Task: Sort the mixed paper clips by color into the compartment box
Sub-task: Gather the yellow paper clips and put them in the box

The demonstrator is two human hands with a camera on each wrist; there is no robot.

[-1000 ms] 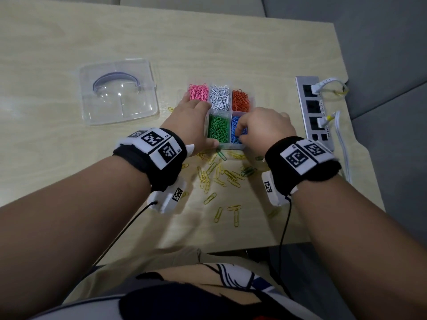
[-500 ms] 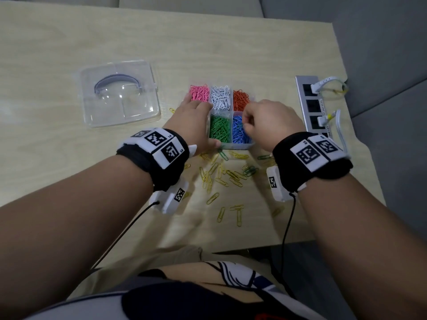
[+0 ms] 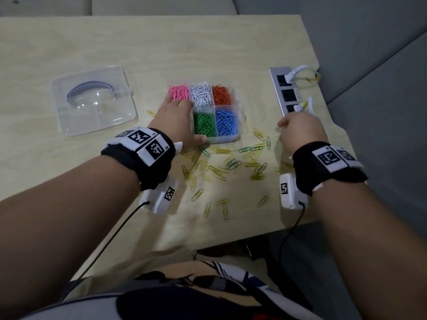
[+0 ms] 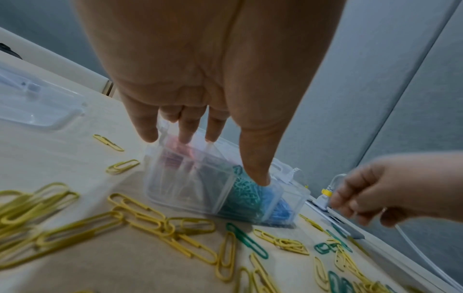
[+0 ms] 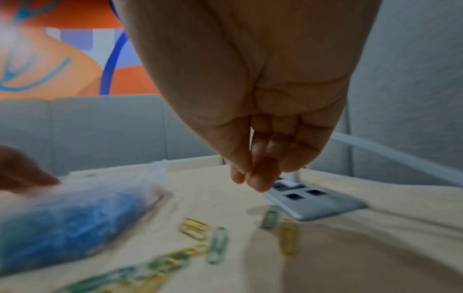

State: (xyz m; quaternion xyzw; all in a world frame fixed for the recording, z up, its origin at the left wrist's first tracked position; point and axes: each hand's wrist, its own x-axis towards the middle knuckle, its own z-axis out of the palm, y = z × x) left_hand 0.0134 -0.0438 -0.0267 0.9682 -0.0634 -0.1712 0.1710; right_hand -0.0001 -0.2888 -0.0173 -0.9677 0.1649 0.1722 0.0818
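The clear compartment box (image 3: 223, 140) holds pink, white and orange clips in its far row, green and blue in its near row. My left hand (image 3: 183, 118) lies over the box's left side, fingers straight on the pink corner and thumb pressing the front wall (image 4: 190, 188). Its palm hides the near-left compartment. Loose yellow and green paper clips (image 3: 231, 165) are scattered in front of the box. My right hand (image 3: 293, 130) hovers right of the box above a few clips (image 5: 218, 243), fingers loosely curled (image 5: 253, 178), with nothing visible in them.
The box's clear lid (image 3: 92, 100) lies at the left. A grey power strip (image 3: 286, 93) with white plugs and a cable runs along the table's right edge, just beyond my right hand. The table's near edge lies close behind the loose clips.
My right hand has pulled back from over the blue compartment and moved right, toward the power strip. The left hand has stayed on the box.
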